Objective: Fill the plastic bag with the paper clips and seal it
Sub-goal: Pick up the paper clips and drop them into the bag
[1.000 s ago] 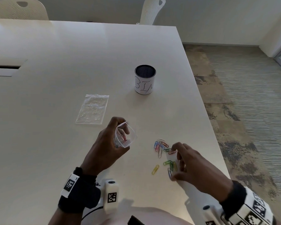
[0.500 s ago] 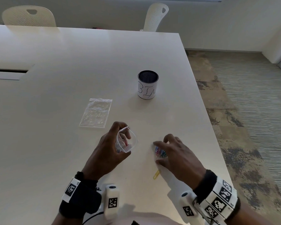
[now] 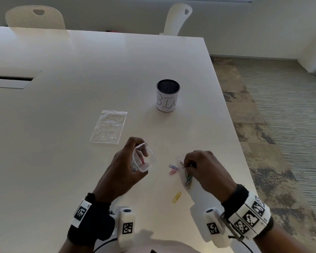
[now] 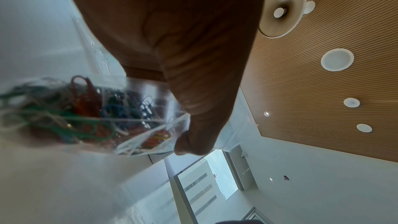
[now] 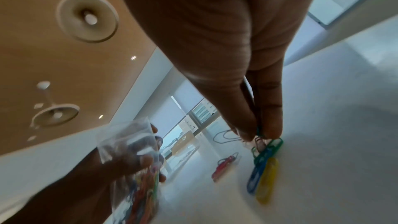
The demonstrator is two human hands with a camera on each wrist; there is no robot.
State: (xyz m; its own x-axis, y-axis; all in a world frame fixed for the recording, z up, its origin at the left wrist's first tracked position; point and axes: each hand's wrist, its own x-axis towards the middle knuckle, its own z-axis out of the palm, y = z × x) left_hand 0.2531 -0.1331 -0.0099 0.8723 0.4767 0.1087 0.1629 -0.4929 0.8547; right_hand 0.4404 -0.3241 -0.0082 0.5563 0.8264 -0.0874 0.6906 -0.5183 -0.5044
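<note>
While the left hand (image 3: 124,167) grips the open bag (image 3: 144,158) upright just above the table (image 3: 80,70), fingers curled round its side and mouth held wide, the right hand (image 3: 206,172) at its 3 o'clock pinches a small bunch of clips (image 5: 266,151) between thumb and fingertips (image 5: 243,125) (green and blue ones hang from the pinch, their lower ends at the tabletop). Inside the bag lie many coloured clips (image 4: 71,117), seen through the plastic in the left wrist view. Between the two hands, a few loose clips (image 3: 174,168) rest on the table, blue and pink among them. A yellow clip (image 3: 176,197) lies alone at the right hand's 7 o'clock. A second, flat bag (image 3: 109,126) lies at the left hand's 11 o'clock, well apart. A mesh cup (image 3: 167,95) marked with handwriting stands at 12 o'clock, farther off. Two chairs (image 3: 35,17) stand beyond the table's far edge.
</note>
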